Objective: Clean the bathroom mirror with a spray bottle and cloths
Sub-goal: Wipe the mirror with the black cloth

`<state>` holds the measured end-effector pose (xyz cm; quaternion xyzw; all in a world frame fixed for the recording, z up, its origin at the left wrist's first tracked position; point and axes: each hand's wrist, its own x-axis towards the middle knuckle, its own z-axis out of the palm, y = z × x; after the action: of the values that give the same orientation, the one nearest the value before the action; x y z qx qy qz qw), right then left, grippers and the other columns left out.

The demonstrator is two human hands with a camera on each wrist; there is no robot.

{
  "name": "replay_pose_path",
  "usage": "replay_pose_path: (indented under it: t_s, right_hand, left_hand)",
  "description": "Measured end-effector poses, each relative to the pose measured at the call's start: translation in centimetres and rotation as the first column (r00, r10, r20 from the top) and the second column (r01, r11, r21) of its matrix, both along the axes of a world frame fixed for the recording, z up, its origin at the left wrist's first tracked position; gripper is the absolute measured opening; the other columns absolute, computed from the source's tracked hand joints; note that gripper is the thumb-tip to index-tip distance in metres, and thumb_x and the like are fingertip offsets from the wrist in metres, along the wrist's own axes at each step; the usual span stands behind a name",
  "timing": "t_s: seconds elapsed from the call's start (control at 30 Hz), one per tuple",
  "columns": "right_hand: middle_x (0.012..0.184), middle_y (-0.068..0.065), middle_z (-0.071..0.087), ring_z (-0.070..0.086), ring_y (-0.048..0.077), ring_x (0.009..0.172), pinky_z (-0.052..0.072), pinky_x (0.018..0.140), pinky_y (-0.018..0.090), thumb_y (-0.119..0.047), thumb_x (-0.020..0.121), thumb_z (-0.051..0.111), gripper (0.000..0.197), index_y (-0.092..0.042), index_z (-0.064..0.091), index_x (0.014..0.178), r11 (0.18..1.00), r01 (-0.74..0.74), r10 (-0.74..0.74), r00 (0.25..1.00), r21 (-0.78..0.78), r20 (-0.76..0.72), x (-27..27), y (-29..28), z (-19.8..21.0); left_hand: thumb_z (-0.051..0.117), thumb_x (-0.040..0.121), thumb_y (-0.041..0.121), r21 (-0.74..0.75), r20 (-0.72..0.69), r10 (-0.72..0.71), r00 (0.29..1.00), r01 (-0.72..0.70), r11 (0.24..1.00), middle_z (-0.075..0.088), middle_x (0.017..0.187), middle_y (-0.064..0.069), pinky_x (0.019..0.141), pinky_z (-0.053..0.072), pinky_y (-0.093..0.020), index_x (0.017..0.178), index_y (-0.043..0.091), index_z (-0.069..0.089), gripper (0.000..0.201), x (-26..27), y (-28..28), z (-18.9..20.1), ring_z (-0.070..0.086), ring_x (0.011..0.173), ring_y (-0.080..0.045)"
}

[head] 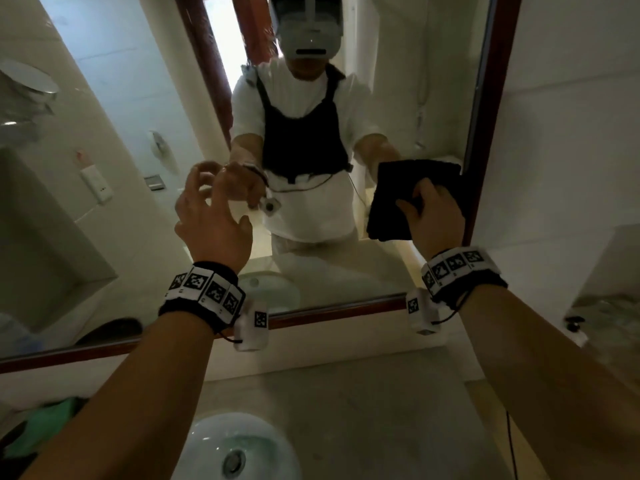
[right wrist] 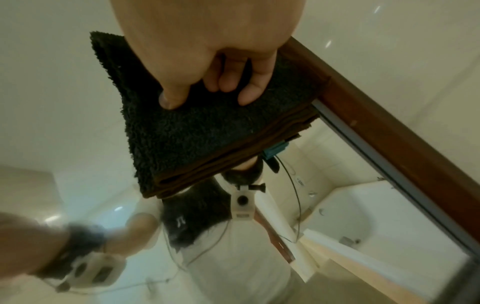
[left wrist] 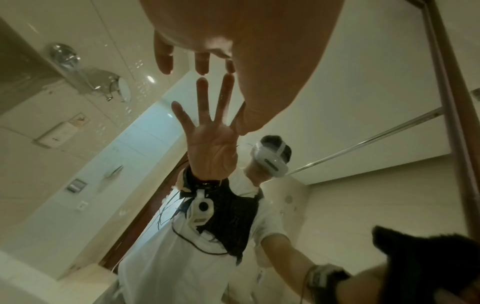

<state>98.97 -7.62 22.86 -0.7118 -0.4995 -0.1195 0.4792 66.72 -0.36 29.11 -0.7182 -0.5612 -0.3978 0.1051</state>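
The mirror (head: 131, 109) has a brown wooden frame (head: 498, 98) and reflects me. My right hand (head: 420, 202) grips a folded dark cloth (head: 408, 188) and holds it against the glass at the mirror's right edge. In the right wrist view the thumb and curled fingers (right wrist: 249, 90) dig into the cloth (right wrist: 207, 139). My left hand (head: 204, 202) is raised at the middle of the mirror, empty, its fingers spread. In the left wrist view its fingertips (left wrist: 201, 65) nearly meet their reflection. No spray bottle is in view.
A white basin (head: 207, 441) sits below in the pale stone counter (head: 363, 410). A green cloth (head: 45, 427) lies at the counter's left edge. White tiled wall (head: 571, 133) runs right of the frame. A glass shelf item (head: 602, 306) stands at the right.
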Motion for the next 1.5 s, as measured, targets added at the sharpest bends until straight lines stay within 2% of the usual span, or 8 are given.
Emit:
replay_pose_path:
  t_s: [0.1,0.23,0.63,0.8,0.93,1.03,1.27,1.5]
  right_hand:
    - [0.095,0.013,0.057,0.055,0.034,0.079,0.046,0.059,0.037,-0.041,0.093,0.055,0.027,-0.015,0.049,0.099,0.998,0.019,-0.019,1.000,-0.068,0.010,0.7,-0.5,-3.1]
    - [0.101,0.019,0.060,0.058,0.041,0.089,0.051,0.073,0.050,-0.032,0.093,0.047,0.024,-0.013,0.051,0.108,0.989,0.056,-0.053,0.998,-0.137,0.022,0.8,-0.8,-6.9]
    - [0.088,0.012,0.062,0.059,0.031,0.079,0.040,0.062,0.031,-0.027,0.093,0.060,0.017,-0.010,0.056,0.093,0.993,0.030,-0.037,0.997,-0.116,-0.061,-1.7,-0.1,-10.0]
    - [0.082,0.004,0.064,0.060,0.025,0.074,0.046,0.058,0.031,-0.033,0.091,0.060,0.016,-0.017,0.059,0.090,0.989,-0.027,0.031,0.999,-0.143,0.024,-7.5,2.0,-10.7]
    - [0.073,0.002,0.065,0.060,0.022,0.066,0.049,0.055,0.033,-0.037,0.091,0.060,0.019,-0.020,0.061,0.085,0.968,-0.144,0.169,0.979,-0.206,0.112,-14.0,4.4,-10.3]
    - [0.070,-0.001,0.065,0.061,0.021,0.064,0.047,0.055,0.032,-0.040,0.092,0.061,0.021,-0.021,0.063,0.082,0.923,-0.250,0.303,0.941,-0.294,0.153,-19.0,6.6,-9.6]
    - [0.065,-0.010,0.055,0.054,0.013,0.060,0.039,0.055,0.026,-0.043,0.092,0.059,0.021,-0.026,0.060,0.081,0.885,-0.334,0.386,0.916,-0.325,0.111,-22.9,8.8,-10.6]
    - [0.071,-0.003,0.064,0.058,0.018,0.067,0.048,0.061,0.033,-0.035,0.091,0.058,0.020,-0.021,0.065,0.079,0.852,-0.389,0.437,0.897,-0.351,0.067,-21.5,7.9,-12.9]
  left_hand:
    - [0.074,0.082,0.026,-0.057,0.043,0.053,0.998,-0.050,0.997,0.015,0.161,-0.008,0.097,0.041,-0.062,0.149,0.031,0.034,0.079,0.7,-0.2,-1.7,0.026,0.140,-0.039]
    - [0.074,0.083,0.028,-0.125,0.096,0.094,0.991,-0.081,0.989,0.011,0.161,-0.009,0.100,0.040,-0.061,0.152,0.031,0.025,0.084,1.3,-0.2,-4.6,0.030,0.139,-0.039]
    - [0.067,0.076,0.015,-0.075,0.055,0.018,0.998,-0.014,0.997,0.008,0.164,-0.011,0.098,0.042,-0.053,0.155,0.032,0.023,0.092,-0.3,0.3,-7.0,0.029,0.134,-0.037]
    - [0.066,0.071,0.014,0.032,0.044,-0.083,0.996,0.082,0.996,0.015,0.162,-0.012,0.098,0.044,-0.043,0.153,0.032,0.030,0.091,-1.9,1.5,-8.0,0.033,0.128,-0.030]
    - [0.063,0.068,0.015,0.085,-0.010,-0.147,0.989,0.148,0.985,0.023,0.160,-0.014,0.095,0.044,-0.047,0.146,0.027,0.045,0.081,-4.1,1.7,-8.8,0.041,0.128,-0.034]
    - [0.064,0.065,0.012,0.078,-0.029,-0.147,0.989,0.148,0.986,0.027,0.158,-0.015,0.102,0.038,-0.054,0.142,0.025,0.051,0.079,-5.8,1.8,-9.5,0.040,0.134,-0.032]
    - [0.069,0.067,0.012,0.005,-0.067,-0.049,0.997,0.050,0.999,0.021,0.161,-0.010,0.107,0.033,-0.056,0.150,0.033,0.038,0.091,-8.3,2.9,-11.0,0.032,0.139,-0.028]
    - [0.063,0.068,0.022,-0.055,-0.004,-0.014,1.000,0.014,0.998,0.011,0.164,-0.013,0.103,0.037,-0.059,0.153,0.032,0.026,0.093,-6.5,2.7,-11.7,0.026,0.144,-0.033]
